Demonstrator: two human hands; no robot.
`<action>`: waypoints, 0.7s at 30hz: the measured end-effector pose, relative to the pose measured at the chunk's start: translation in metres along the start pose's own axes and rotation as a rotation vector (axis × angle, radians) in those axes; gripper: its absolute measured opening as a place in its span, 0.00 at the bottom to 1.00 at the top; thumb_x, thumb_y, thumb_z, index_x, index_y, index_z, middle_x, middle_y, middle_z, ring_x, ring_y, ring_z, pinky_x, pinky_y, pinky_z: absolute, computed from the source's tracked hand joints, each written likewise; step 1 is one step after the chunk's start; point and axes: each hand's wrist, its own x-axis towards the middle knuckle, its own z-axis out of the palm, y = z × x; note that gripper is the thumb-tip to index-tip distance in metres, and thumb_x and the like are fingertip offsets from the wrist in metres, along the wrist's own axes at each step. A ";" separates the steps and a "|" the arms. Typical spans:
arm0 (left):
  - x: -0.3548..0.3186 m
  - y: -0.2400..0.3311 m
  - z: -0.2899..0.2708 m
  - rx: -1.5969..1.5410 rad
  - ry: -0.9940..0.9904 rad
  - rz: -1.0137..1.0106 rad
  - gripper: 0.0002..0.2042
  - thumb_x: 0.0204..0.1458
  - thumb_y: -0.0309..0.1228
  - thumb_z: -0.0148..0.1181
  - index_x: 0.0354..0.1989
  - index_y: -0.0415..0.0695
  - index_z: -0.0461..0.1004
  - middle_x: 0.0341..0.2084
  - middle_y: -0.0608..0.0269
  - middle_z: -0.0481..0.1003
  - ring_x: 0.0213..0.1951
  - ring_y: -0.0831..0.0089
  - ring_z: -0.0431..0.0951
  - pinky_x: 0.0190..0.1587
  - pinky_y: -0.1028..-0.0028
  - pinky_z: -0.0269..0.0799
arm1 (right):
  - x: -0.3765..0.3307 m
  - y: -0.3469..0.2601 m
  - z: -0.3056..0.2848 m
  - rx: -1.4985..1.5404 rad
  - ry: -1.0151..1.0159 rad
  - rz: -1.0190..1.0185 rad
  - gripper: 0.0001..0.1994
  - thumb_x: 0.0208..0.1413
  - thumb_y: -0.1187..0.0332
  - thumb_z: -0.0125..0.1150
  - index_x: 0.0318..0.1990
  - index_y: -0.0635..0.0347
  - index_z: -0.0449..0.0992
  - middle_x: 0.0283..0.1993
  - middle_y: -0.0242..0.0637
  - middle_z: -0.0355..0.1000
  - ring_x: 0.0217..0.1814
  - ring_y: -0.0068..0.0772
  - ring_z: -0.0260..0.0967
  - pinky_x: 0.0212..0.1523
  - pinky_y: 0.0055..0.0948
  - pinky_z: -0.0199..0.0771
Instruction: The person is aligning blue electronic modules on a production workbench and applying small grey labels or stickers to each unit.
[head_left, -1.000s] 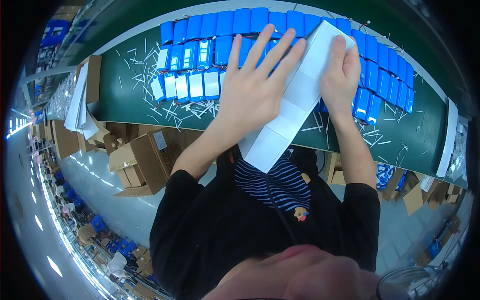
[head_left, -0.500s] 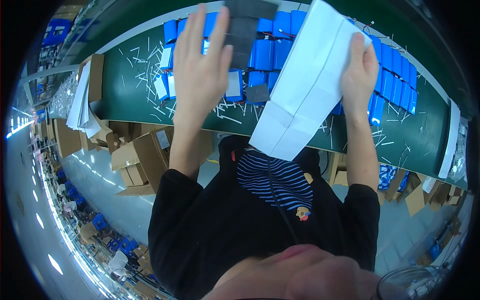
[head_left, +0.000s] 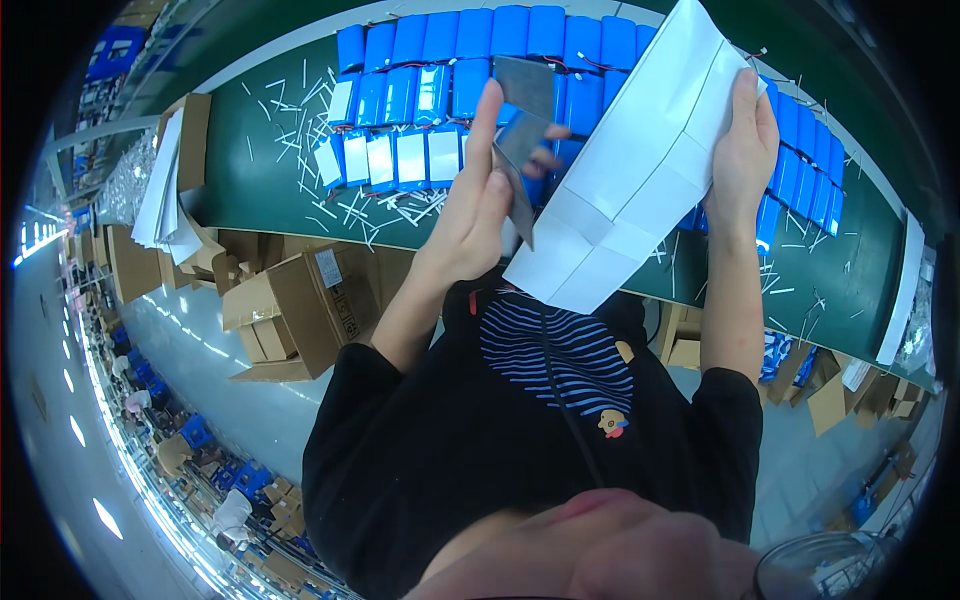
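My left hand (head_left: 472, 218) is closed round thin dark grey sheet pieces (head_left: 518, 140), its fingertips showing past their far side. One lower flap hangs beside the palm. With fingers and thumb along one long edge, my right hand (head_left: 742, 155) grips a large creased white sheet (head_left: 640, 160), held tilted above the table's front edge. Behind both hands, blue wrapped battery packs (head_left: 472, 35) lie in rows. Several packs in the nearest left row carry white rectangles (head_left: 411, 160) on top. The sheets and my hands hide some packs in the middle.
White strips (head_left: 290, 125) litter the green table (head_left: 245, 190). At its left end stands a cardboard box (head_left: 193, 150) with white sheets hanging out. Open cartons (head_left: 300, 310) sit below the front edge, and more cardboard (head_left: 835, 395) lies below on the right.
My left hand has come down and right, turning from a spread pose to a closed grip on the grey pieces. The white sheet and right hand have shifted slightly right.
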 end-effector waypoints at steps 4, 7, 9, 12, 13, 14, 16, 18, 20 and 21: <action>-0.012 -0.021 -0.006 0.796 -0.025 0.281 0.31 0.71 0.36 0.34 0.80 0.50 0.34 0.61 0.42 0.72 0.55 0.50 0.78 0.53 0.56 0.74 | 0.009 0.009 0.004 -0.018 0.065 0.060 0.27 0.73 0.48 0.51 0.59 0.69 0.74 0.38 0.41 0.77 0.34 0.24 0.76 0.34 0.18 0.74; -0.024 -0.028 -0.015 0.675 0.116 0.334 0.31 0.69 0.34 0.36 0.80 0.52 0.37 0.61 0.41 0.72 0.54 0.51 0.79 0.48 0.58 0.75 | 0.011 0.013 0.004 -0.015 0.054 0.023 0.28 0.73 0.48 0.50 0.60 0.70 0.72 0.44 0.46 0.78 0.38 0.30 0.78 0.39 0.22 0.77; -0.025 -0.028 -0.012 0.516 0.236 0.425 0.31 0.68 0.32 0.39 0.79 0.54 0.41 0.60 0.40 0.72 0.53 0.52 0.79 0.44 0.60 0.75 | 0.039 0.035 -0.025 0.102 0.118 -0.102 0.29 0.73 0.49 0.50 0.61 0.73 0.71 0.46 0.49 0.77 0.39 0.35 0.79 0.41 0.25 0.79; -0.035 -0.025 -0.021 0.233 0.194 0.401 0.31 0.67 0.32 0.41 0.79 0.57 0.44 0.60 0.38 0.71 0.52 0.53 0.80 0.40 0.62 0.76 | 0.031 0.006 -0.017 0.041 0.181 -0.037 0.30 0.73 0.49 0.50 0.62 0.74 0.70 0.49 0.51 0.77 0.41 0.38 0.80 0.42 0.26 0.81; -0.042 -0.022 -0.024 0.075 0.176 0.391 0.31 0.67 0.32 0.43 0.78 0.58 0.46 0.60 0.36 0.71 0.51 0.54 0.81 0.39 0.64 0.76 | 0.024 -0.009 -0.015 0.001 0.221 -0.015 0.30 0.73 0.50 0.50 0.62 0.75 0.70 0.50 0.52 0.76 0.42 0.39 0.80 0.42 0.26 0.81; -0.048 -0.020 -0.024 -0.085 0.157 0.381 0.31 0.67 0.32 0.44 0.78 0.59 0.48 0.60 0.35 0.70 0.50 0.55 0.81 0.37 0.65 0.76 | 0.019 -0.014 -0.015 -0.041 0.262 0.006 0.30 0.73 0.50 0.51 0.62 0.75 0.70 0.52 0.52 0.76 0.44 0.41 0.80 0.43 0.26 0.82; -0.063 -0.012 -0.015 0.016 0.191 0.292 0.29 0.66 0.32 0.45 0.76 0.63 0.52 0.60 0.32 0.70 0.46 0.57 0.83 0.33 0.70 0.74 | 0.032 -0.011 -0.037 -0.091 0.297 -0.057 0.22 0.74 0.56 0.52 0.56 0.71 0.75 0.44 0.45 0.80 0.36 0.33 0.79 0.36 0.22 0.78; -0.071 -0.016 -0.011 0.138 0.207 0.319 0.29 0.65 0.31 0.46 0.75 0.63 0.55 0.59 0.34 0.71 0.43 0.59 0.83 0.31 0.72 0.72 | 0.050 -0.005 -0.063 -0.053 0.285 -0.108 0.25 0.73 0.54 0.52 0.59 0.73 0.73 0.49 0.50 0.79 0.43 0.35 0.80 0.40 0.24 0.82; -0.074 -0.022 -0.014 0.246 0.218 0.346 0.28 0.64 0.30 0.48 0.73 0.62 0.57 0.59 0.36 0.71 0.40 0.61 0.83 0.29 0.74 0.70 | 0.066 -0.002 -0.093 -0.022 0.284 -0.166 0.29 0.71 0.52 0.53 0.62 0.74 0.72 0.54 0.55 0.78 0.50 0.38 0.81 0.44 0.27 0.85; -0.075 -0.026 -0.017 0.356 0.213 0.373 0.27 0.63 0.30 0.49 0.72 0.61 0.58 0.59 0.36 0.72 0.39 0.61 0.82 0.29 0.73 0.70 | 0.072 -0.005 -0.112 -0.069 0.327 -0.163 0.29 0.71 0.52 0.53 0.62 0.74 0.72 0.54 0.54 0.78 0.50 0.39 0.81 0.45 0.28 0.84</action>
